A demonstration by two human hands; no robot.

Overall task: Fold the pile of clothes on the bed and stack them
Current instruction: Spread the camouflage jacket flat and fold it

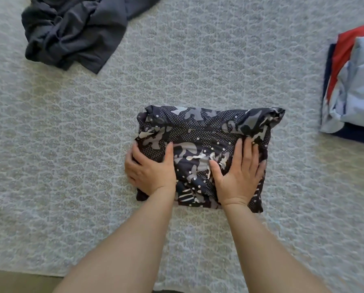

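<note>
A folded camouflage garment [202,153] lies mid-bed near the front edge; the left hand [150,168] grips its side, and the right hand [239,173] presses flat. Stack [354,85] sits at the right edge; the dark pile [71,32] at the far left awaits folding.

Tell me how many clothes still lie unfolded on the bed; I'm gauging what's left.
1: the dark grey garment crumpled at the far left, running out of frame, so it may hide more.

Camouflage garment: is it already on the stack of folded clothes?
No, the camouflage garment lies mid-bed under both hands, apart from the stack.
</note>
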